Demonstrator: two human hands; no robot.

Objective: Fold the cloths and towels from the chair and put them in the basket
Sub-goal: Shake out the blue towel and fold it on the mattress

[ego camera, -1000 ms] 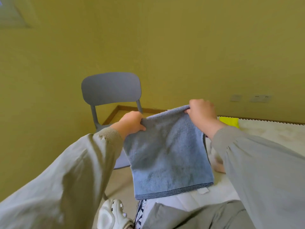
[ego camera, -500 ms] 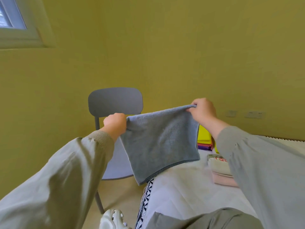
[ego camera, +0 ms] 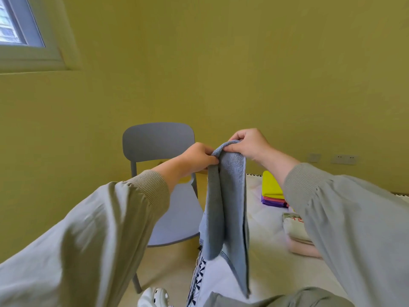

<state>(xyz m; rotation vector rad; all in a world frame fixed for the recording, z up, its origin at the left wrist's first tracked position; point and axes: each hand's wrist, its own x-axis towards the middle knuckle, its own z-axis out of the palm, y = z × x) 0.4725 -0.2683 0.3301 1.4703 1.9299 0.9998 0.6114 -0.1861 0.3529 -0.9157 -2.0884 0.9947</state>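
A blue-grey towel (ego camera: pixel 228 209) hangs in the air, doubled over lengthwise into a narrow strip. My left hand (ego camera: pixel 197 159) pinches its top edge from the left. My right hand (ego camera: pixel 247 144) pinches the same top edge from the right, and the two hands almost touch. Behind the towel stands the grey chair (ego camera: pixel 172 196) with a bare seat. No basket is in view.
A white bed surface (ego camera: pixel 272 262) lies under the towel. On it are a stack of folded yellow, pink and purple cloths (ego camera: pixel 272 191) and folded cream and pink towels (ego camera: pixel 296 238). A white shoe (ego camera: pixel 155 298) is at the bottom. A window is at the upper left.
My hands came together, bringing the towel's two top corners side by side, so the spread towel now hangs folded in half. The view tilted up.
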